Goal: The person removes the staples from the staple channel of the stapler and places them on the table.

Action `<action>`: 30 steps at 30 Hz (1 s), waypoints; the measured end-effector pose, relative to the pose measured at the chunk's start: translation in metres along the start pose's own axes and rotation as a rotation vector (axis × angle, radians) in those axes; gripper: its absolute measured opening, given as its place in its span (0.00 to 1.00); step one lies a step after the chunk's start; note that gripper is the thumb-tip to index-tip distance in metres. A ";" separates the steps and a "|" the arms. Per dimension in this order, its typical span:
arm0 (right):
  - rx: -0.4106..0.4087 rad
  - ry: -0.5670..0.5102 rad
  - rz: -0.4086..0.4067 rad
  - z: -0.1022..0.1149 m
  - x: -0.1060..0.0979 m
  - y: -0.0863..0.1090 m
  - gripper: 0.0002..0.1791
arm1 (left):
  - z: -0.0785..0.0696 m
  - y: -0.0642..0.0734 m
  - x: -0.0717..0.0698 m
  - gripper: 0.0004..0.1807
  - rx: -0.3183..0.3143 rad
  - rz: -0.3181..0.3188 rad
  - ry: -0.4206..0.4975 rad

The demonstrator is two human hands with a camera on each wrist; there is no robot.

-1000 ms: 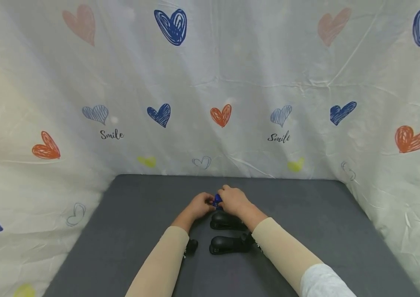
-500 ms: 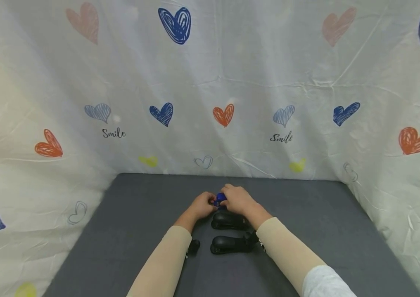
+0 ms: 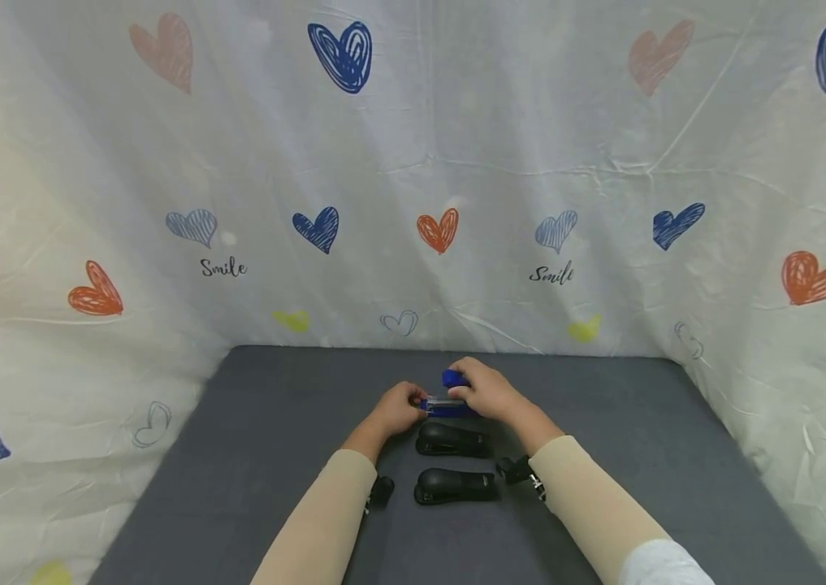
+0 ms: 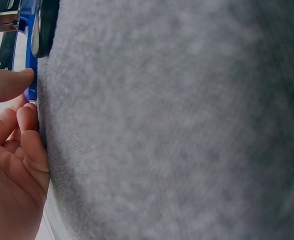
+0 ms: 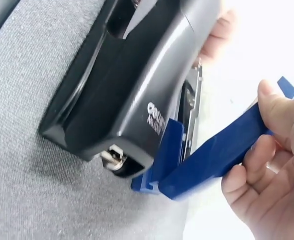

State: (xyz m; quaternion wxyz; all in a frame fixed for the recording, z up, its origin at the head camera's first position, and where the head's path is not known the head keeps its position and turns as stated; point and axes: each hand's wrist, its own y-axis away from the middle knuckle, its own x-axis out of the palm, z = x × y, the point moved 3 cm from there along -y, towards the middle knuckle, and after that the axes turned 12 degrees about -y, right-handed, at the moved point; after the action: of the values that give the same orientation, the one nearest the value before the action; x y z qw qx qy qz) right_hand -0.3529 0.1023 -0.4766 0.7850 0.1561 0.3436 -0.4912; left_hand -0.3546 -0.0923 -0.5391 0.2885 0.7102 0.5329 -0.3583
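A blue stapler (image 3: 449,412) stands on the grey table with its top cover (image 3: 454,379) swung up, so the metal staple channel shows. My right hand (image 3: 489,390) grips that raised cover; in the right wrist view the thumb and fingers pinch the blue cover (image 5: 217,150) near its free end. With my left hand (image 3: 396,408) I pinch the left end of the stapler's base. The left wrist view shows that thumb (image 4: 16,82) against the blue base (image 4: 32,62), fingers on the other side.
Two black staplers lie parallel in front of the blue one: a nearer one (image 3: 454,486) and a middle one (image 3: 451,439). The middle one almost touches the blue base. A white curtain (image 3: 413,162) with hearts hangs along the table's back edge.
The right hand has moved right and slightly up, lifting the blue stapler's cover away from the base. The left hand stays nearly in place at the base's left end.
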 end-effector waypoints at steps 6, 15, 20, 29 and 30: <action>0.033 -0.066 -0.026 -0.006 -0.005 0.005 0.16 | -0.001 0.000 0.002 0.12 -0.001 0.001 0.006; 0.079 -0.142 -0.070 -0.009 -0.019 0.015 0.20 | 0.000 -0.001 0.002 0.14 -0.004 -0.010 -0.002; 0.089 -0.139 -0.091 -0.014 -0.025 0.021 0.22 | 0.000 0.001 0.002 0.14 0.010 -0.017 -0.014; 0.136 -0.196 -0.101 -0.025 -0.032 0.027 0.20 | -0.002 0.004 0.002 0.13 0.003 -0.029 -0.045; 0.137 -0.208 -0.101 -0.027 -0.033 0.028 0.20 | -0.002 0.004 0.002 0.13 0.000 -0.030 -0.043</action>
State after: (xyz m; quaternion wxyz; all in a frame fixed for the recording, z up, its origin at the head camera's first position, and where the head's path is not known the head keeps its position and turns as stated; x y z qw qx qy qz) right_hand -0.3481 0.1526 -0.4755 0.7784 0.1399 0.2334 -0.5658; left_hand -0.3495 -0.0907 -0.5398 0.2945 0.6943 0.5370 -0.3780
